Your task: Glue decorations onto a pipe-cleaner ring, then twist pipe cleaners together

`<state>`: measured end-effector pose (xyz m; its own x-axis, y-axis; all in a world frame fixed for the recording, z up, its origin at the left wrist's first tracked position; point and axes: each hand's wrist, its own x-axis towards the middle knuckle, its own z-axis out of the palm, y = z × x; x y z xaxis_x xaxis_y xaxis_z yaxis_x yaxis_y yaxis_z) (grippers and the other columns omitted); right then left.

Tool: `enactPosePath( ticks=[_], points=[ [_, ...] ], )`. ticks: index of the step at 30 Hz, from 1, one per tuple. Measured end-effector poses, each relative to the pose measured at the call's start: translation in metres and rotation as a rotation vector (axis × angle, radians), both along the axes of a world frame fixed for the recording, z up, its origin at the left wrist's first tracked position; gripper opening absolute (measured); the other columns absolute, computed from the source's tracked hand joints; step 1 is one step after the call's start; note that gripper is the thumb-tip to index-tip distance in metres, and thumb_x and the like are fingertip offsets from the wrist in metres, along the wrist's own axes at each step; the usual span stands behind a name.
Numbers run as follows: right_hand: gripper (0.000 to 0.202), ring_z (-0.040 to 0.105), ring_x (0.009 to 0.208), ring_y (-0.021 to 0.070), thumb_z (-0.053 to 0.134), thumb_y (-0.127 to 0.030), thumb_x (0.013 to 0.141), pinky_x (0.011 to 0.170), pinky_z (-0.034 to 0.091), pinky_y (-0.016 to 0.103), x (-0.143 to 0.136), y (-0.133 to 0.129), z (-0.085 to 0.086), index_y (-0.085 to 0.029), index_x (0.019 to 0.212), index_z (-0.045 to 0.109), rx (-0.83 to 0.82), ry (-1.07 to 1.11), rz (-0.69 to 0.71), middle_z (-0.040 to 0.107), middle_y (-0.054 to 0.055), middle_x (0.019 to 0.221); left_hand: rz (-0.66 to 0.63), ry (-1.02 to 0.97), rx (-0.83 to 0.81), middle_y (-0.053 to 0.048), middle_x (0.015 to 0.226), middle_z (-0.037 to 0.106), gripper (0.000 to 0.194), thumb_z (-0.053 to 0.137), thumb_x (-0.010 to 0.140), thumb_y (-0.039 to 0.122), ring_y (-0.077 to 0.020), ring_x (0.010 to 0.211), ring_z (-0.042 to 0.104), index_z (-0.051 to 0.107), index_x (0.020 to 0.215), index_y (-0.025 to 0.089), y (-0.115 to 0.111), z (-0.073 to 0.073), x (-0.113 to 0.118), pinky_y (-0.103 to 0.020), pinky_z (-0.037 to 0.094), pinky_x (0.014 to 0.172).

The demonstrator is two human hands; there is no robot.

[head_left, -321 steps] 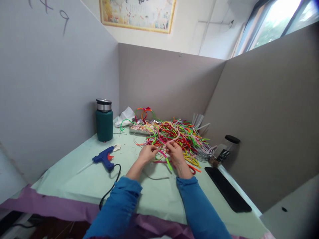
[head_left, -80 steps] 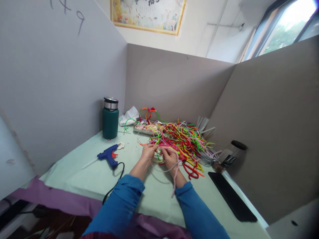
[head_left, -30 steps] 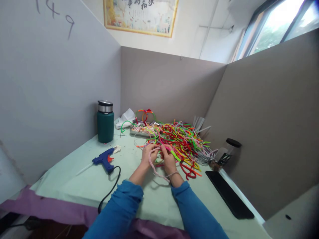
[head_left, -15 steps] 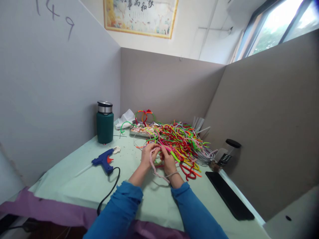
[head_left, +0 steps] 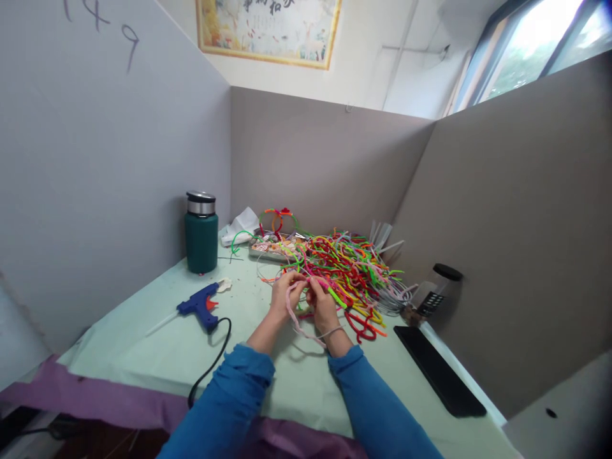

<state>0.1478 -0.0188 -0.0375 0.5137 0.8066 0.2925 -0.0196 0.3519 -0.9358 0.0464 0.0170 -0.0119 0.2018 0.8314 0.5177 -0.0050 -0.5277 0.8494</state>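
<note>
Near the middle of the table, my left hand (head_left: 285,294) pinches fuzzy craft stems, and a pale pink stem (head_left: 297,328) hangs down from it in a loose curve. Close beside it, my right hand (head_left: 323,306) has its fingers closed on a pink and green stem (head_left: 337,297), whose green end sticks out to the right. The fingertips of both hands nearly meet. Right behind them lies a big tangled pile of coloured stems (head_left: 349,261). The exact join between the fingers is too small to make out.
A blue glue gun (head_left: 201,306) with a black cord lies at the left, before a green bottle (head_left: 201,236). Behind the hands is a tray (head_left: 272,257) of small pieces. To the right are a clear jar (head_left: 433,296) and a black flat object (head_left: 437,370).
Both hands stay nearly in place with the stems still between their fingers. The whole view has shifted very slightly.
</note>
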Motion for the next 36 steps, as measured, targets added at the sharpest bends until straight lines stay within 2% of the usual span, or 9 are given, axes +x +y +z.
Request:
enactPosePath(
  ticks=[6,14,17,22,25,32,36],
  points=[
    [0.043,0.038,0.04,0.0102,0.058,-0.054,0.076,0.041,0.03,0.024,0.0004,0.0011,-0.0027,-0.02,0.05,0.052,-0.047,0.052,0.031,0.043,-0.004,0.042,-0.028,-0.031,-0.076,-0.004,0.067,0.064,0.014,0.063,0.071,0.028,-0.0136,0.063,0.059,0.068,0.075,0.015,0.0018,-0.0024,0.001,-0.021,0.044,0.056],
    [0.044,0.037,0.041,0.0098,0.055,-0.056,0.077,0.041,0.028,0.023,0.0001,-0.0004,-0.0028,-0.02,0.052,0.05,-0.055,0.012,0.027,0.042,-0.005,0.044,-0.044,-0.032,-0.135,-0.002,0.064,0.063,0.016,0.063,0.07,0.031,-0.0123,0.058,0.056,0.066,0.074,0.015,0.0018,-0.001,0.0001,-0.02,0.042,0.052],
    [0.042,0.038,0.041,0.0096,0.058,-0.055,0.075,0.041,0.028,0.023,-0.0002,0.0005,-0.0028,-0.019,0.054,0.052,-0.042,0.059,0.056,0.043,-0.005,0.045,-0.047,-0.032,-0.086,-0.003,0.066,0.064,0.014,0.063,0.07,0.029,-0.0136,0.062,0.058,0.068,0.074,0.016,0.0014,-0.0001,-0.0014,-0.021,0.043,0.056],
    [0.036,0.035,0.041,0.008,0.061,-0.052,0.074,0.04,0.025,0.022,-0.0005,0.0039,-0.0032,-0.018,0.066,0.057,0.014,0.085,0.048,0.041,-0.007,0.046,0.013,0.052,0.11,-0.006,0.073,0.066,0.011,0.062,0.073,0.025,-0.0158,0.069,0.058,0.071,0.073,0.019,0.0006,0.0008,-0.0042,-0.026,0.044,0.065],
    [0.037,0.034,0.041,0.0069,0.064,-0.052,0.072,0.039,0.023,0.021,-0.0004,0.0047,-0.0034,-0.017,0.065,0.057,0.022,0.115,0.049,0.041,-0.007,0.047,0.037,0.1,0.144,-0.005,0.074,0.066,0.012,0.061,0.074,0.023,-0.0154,0.07,0.058,0.072,0.074,0.019,0.0016,-0.0001,-0.0047,-0.026,0.044,0.065],
    [0.038,0.034,0.041,0.0074,0.064,-0.054,0.071,0.04,0.022,0.022,0.0008,0.0058,-0.0065,-0.018,0.063,0.057,-0.003,0.134,0.059,0.043,-0.006,0.046,0.001,0.061,0.066,-0.006,0.076,0.067,0.011,0.061,0.073,0.021,-0.0159,0.071,0.06,0.071,0.074,0.016,0.0069,-0.0034,-0.0038,-0.027,0.044,0.067],
    [0.037,0.034,0.041,0.0078,0.064,-0.054,0.07,0.041,0.022,0.022,0.0011,0.0056,-0.0055,-0.018,0.064,0.057,0.018,0.13,0.109,0.043,-0.006,0.045,-0.06,0.003,-0.055,-0.005,0.068,0.064,0.012,0.066,0.069,0.025,-0.0136,0.062,0.057,0.07,0.073,0.014,0.0053,-0.0004,-0.0046,-0.023,0.042,0.058]
  ],
)
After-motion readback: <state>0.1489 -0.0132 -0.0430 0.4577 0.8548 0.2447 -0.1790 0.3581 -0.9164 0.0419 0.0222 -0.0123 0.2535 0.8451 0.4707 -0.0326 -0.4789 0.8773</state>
